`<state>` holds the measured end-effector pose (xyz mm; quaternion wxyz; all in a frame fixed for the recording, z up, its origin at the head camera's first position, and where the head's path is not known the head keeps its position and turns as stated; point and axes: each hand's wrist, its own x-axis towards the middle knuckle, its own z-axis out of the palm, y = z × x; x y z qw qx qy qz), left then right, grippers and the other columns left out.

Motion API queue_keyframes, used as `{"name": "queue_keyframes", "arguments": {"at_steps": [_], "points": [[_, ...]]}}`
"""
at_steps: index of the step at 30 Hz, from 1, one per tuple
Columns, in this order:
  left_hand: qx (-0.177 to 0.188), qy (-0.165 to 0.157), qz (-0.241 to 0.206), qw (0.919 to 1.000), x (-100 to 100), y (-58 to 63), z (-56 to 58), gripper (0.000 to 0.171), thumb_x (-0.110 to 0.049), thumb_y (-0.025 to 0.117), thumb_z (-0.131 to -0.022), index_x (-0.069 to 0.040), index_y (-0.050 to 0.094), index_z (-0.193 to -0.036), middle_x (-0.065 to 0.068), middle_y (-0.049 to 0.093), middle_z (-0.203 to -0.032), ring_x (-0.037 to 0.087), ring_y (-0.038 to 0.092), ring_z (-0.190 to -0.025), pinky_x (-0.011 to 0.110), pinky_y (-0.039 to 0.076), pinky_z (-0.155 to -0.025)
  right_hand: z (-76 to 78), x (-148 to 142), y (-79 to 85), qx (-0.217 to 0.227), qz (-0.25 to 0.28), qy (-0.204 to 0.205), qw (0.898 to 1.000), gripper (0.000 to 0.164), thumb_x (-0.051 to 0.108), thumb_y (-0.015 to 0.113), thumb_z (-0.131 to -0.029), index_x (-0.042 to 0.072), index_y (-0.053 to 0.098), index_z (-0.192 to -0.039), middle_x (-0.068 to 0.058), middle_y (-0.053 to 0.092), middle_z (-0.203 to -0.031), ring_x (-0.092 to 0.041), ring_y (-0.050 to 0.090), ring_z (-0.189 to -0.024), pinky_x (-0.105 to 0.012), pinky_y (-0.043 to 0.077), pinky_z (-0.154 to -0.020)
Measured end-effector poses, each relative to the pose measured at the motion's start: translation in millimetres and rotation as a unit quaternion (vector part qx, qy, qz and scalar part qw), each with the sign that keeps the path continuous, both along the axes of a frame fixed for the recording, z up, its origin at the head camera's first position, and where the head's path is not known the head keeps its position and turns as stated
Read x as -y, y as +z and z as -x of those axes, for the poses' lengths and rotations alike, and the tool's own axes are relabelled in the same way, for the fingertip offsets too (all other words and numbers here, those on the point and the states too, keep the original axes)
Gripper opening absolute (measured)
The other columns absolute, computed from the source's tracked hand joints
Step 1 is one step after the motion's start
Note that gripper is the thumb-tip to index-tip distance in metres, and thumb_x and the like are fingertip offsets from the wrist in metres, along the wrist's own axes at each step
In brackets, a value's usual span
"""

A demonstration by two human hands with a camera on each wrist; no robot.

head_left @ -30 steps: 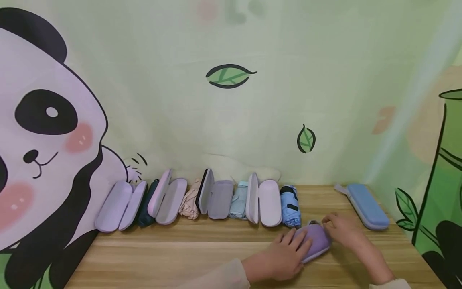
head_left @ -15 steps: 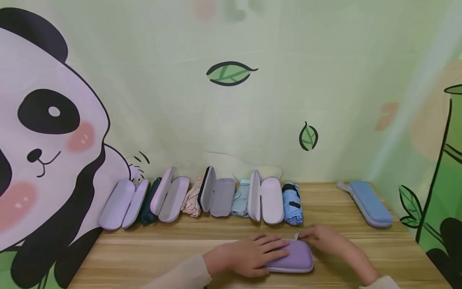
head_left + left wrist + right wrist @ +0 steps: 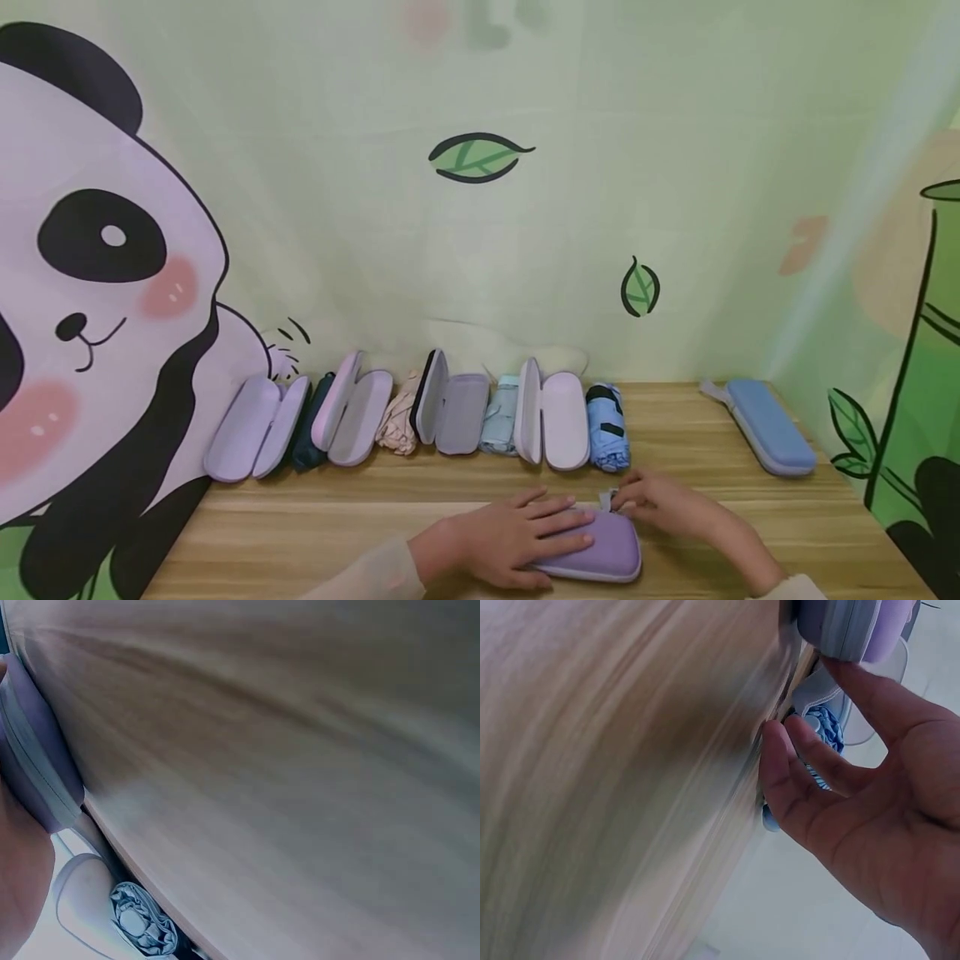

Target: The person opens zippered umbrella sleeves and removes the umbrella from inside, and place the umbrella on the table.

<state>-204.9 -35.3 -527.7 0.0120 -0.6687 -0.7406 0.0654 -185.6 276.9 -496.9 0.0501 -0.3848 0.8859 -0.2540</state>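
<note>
A purple zippered case lies closed on the wooden table near the front. My left hand rests flat on its lid, fingers spread toward the right. At the case's far right corner, my right hand has its fingertips beside the grey strap. In the right wrist view the thumb touches the zippered edge of the purple case, while the other fingers bend loosely, apart from the thumb. The left wrist view catches only the end of the case and part of the palm.
Along the back stand several open cases, among them a white one and a grey one. Rolled umbrellas lie between them, including a blue one at the row's right end. A closed blue case lies at the far right.
The purple case has slid left and toward the front and turned to lie more sideways. Both hands moved left with it, the left staying on the lid and the right by the strap.
</note>
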Motion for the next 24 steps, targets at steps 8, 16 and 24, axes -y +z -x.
{"name": "queue_keyframes", "arguments": {"at_steps": [8,16,24], "points": [[-0.018,-0.021,-0.014,0.9995,9,-2.5,-3.0,0.076,-0.054,0.032,-0.107,-0.024,-0.009,-0.163,0.0,-0.011,-0.171,0.027,0.003,-0.157,0.05,0.013,-0.124,-0.8,5,-1.2,0.002,-0.01,0.003,1.0,0.005,0.013,0.072,-0.093,0.018,0.074,-0.093,-0.01,0.062,-0.11,-0.017,0.059,-0.102,-0.033,0.052,-0.083],[-0.011,-0.02,-0.025,0.9994,11,-6.0,-3.6,0.074,-0.053,0.031,-0.108,-0.025,-0.008,-0.164,-0.001,-0.008,-0.172,0.026,0.004,-0.157,0.05,0.012,-0.124,0.1,13,-1.8,-0.041,-0.033,-0.004,0.999,0.009,0.011,0.074,-0.09,0.019,0.073,-0.085,-0.015,0.062,-0.116,-0.032,0.062,-0.106,-0.04,0.053,-0.088],[-0.024,-0.016,-0.033,0.999,12,-6.6,-4.6,0.072,-0.051,0.031,-0.108,-0.024,-0.006,-0.164,-0.001,-0.007,-0.172,0.025,0.006,-0.157,0.049,0.014,-0.124,-0.2,20,2.9,-0.055,-0.063,-0.018,0.996,0.012,0.01,0.076,-0.086,0.021,0.072,-0.08,-0.016,0.062,-0.12,-0.035,0.064,-0.107,-0.042,0.054,-0.089]]}}
